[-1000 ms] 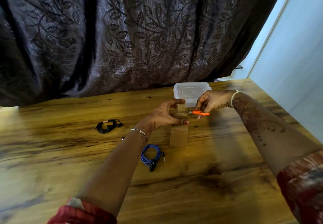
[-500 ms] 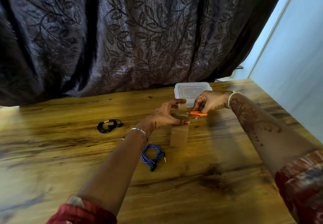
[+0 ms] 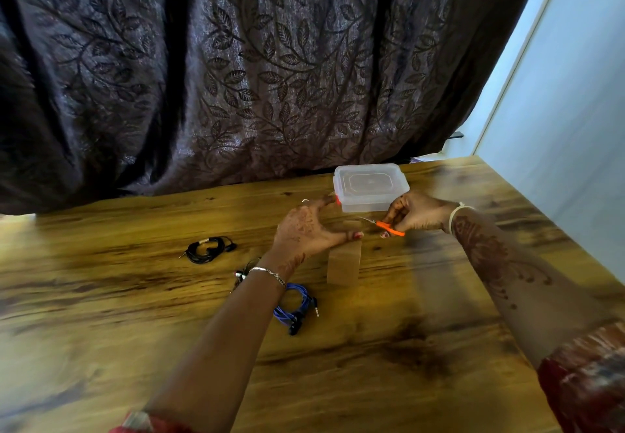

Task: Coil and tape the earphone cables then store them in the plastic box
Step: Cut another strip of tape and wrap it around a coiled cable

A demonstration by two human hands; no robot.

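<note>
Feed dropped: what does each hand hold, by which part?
Left hand pinches the brown tape strip by its upper part; right hand grips the scissors by their orange handles.

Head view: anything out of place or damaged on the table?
Nothing stands out. Black earphones and blue earphones lie coiled; the plastic box sits upright, lid on. A third cable beside the left wrist is mostly hidden.

Dim, warm light; daylight from approx 2 o'clock by pale wall [image 3: 575, 94]. Soft arm shadows on table [image 3: 101, 297]. Left hand [image 3: 304, 229] & right hand [image 3: 419, 213] slightly soft. Edges bent; 6 o'clock blurred.
</note>
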